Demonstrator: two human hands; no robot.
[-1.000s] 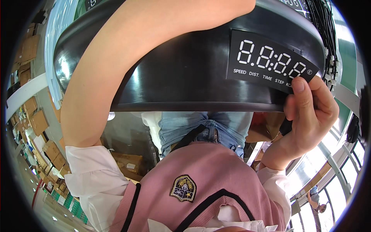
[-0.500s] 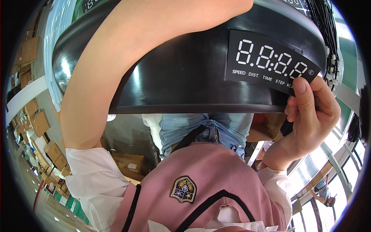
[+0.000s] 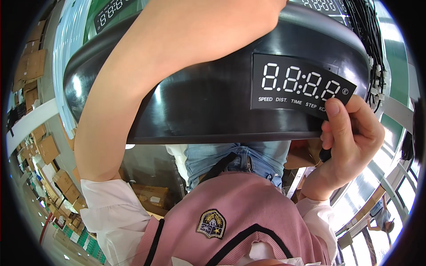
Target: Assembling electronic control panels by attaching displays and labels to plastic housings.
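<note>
A glossy black curved housing [image 3: 199, 102] lies across in front of me. My right hand [image 3: 350, 133] pinches the lower right corner of a black display label [image 3: 275, 82] with white digit shapes, thumb on its face and fingers behind. The label rests over the right part of the housing, its right end bent along the curve. A dark rounded end, like a tool handle [image 3: 325, 154], sticks out below the right fingers; most of it is hidden. From the left my arm arches over the housing, and my left hand [image 3: 262, 17] reaches its far edge, fingers out of sight.
More display labels [image 3: 317, 5] lie beyond the housing at far right, and another [image 3: 108, 17] at far left. Black cables [image 3: 370, 40] with white connectors bunch on the right. Cardboard boxes [image 3: 151, 197] stand below, others along the left; a person [image 3: 381, 217] is at the far right.
The housing, label and both hands sit lower in the picture, and more of the far labels shows. The right hand keeps its pinch on the label's corner.
</note>
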